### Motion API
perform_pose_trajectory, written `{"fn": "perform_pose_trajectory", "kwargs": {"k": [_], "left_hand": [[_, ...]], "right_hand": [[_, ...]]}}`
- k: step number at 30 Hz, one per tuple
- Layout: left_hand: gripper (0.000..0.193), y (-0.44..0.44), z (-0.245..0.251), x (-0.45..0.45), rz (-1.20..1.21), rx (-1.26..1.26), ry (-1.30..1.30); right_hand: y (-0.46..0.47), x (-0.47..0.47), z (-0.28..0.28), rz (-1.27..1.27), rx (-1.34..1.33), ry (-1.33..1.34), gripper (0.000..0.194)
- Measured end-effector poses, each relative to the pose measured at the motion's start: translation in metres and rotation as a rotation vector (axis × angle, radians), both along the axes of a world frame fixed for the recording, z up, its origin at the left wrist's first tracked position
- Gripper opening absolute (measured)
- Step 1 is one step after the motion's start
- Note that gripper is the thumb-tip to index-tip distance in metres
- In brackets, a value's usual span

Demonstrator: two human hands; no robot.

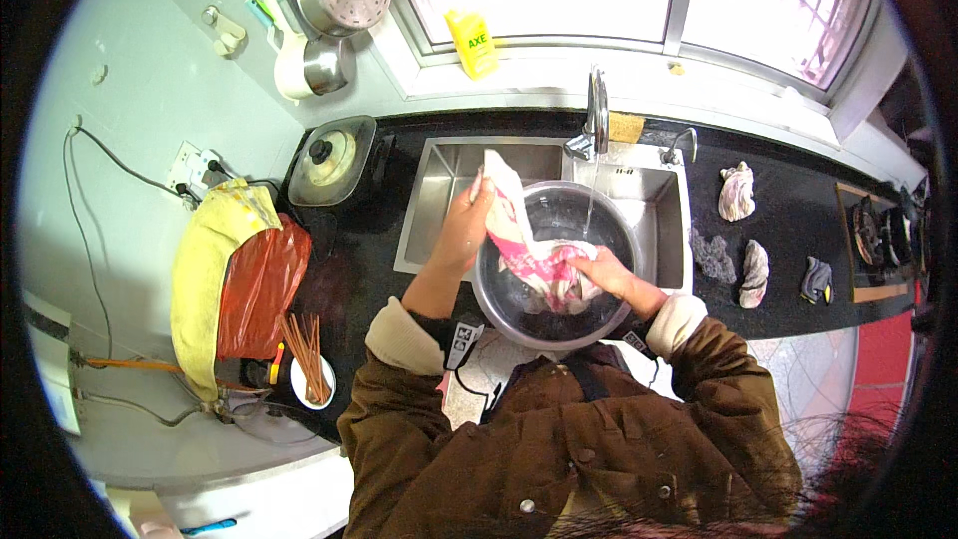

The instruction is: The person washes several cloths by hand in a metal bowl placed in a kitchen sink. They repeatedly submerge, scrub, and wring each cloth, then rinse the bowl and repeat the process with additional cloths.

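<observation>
A wet pink-and-white cloth is stretched between my two hands above a round metal basin. My left hand grips its upper end at the basin's left side. Lower down, my right hand clasps the bunched part over the basin's right half. Water runs in a thin stream from the chrome faucet into the basin. The basin sits at the front of a stainless steel sink, overlapping its rim.
Right of the sink, crumpled cloths, a grey scouring pad and a dark grey cloth lie on the black counter. A gas stove is beyond. At left stand a lidded pan and a white cup of chopsticks.
</observation>
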State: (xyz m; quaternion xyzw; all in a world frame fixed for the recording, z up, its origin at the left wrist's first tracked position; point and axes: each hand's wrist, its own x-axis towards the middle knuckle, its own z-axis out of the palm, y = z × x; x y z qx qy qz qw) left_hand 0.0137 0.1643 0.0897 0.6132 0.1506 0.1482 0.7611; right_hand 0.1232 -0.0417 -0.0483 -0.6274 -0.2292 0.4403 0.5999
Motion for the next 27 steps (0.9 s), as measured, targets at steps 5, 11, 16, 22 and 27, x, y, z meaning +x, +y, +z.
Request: {"fn": "perform_pose_trajectory", "kwargs": {"k": [5,11,16,22,27], "left_hand": [[0.034,0.016,-0.119,0.001,0.099,0.082,0.331],[0.033,0.004,-0.204,-0.022,0.081,0.658,0.503],[0.034,-0.033,-0.22,-0.047,-0.38,0.694,0.675],[0.048,-0.052,-0.239,-0.014,-0.187,0.345,0.321],[0.065,-0.022,-0.233,0.003,-0.083,0.139,0.082]], "right_hand": [[0.006,-0.006,0.047,0.014,0.063,0.108,0.025],[0.007,-0.009,0.047,-0.095,0.244,0.477,0.022],[0.003,-0.016,0.032,-0.155,0.311,0.702,0.027],[0.0,-0.019,0.036,-0.09,0.44,0.844,0.045],[-0.013,-0.016,0.03,0.048,0.182,0.547,0.035]]}}
